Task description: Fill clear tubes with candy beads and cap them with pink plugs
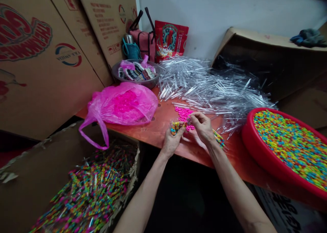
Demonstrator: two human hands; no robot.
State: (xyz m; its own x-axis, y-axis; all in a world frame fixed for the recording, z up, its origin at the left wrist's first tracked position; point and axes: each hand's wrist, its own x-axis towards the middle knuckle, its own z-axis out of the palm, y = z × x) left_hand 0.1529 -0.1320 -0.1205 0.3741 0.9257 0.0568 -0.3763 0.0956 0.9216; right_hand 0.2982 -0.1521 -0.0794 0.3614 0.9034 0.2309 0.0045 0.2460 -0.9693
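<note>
My left hand (171, 143) is closed around a bundle of clear tubes filled with colourful candies (174, 128), held just above the table's front edge. Close beside it, my right hand (203, 128) has thumb and fingers pinched together near the bundle's end; whatever is between them is too small to make out. Small pink pieces (183, 113), which look like caps, lie loose on the table behind the hands. More filled tubes (219, 138) rest on the tabletop by my right wrist, partly hidden by it.
A large heap of clear empty tubes (204, 84) covers the back of the orange table (143, 132). To the right stands a red basin (251, 154) of candies. A pink plastic bag (122, 105) lies left, above an open carton (30, 181) of filled tubes. A grey bowl (150, 83) stands behind.
</note>
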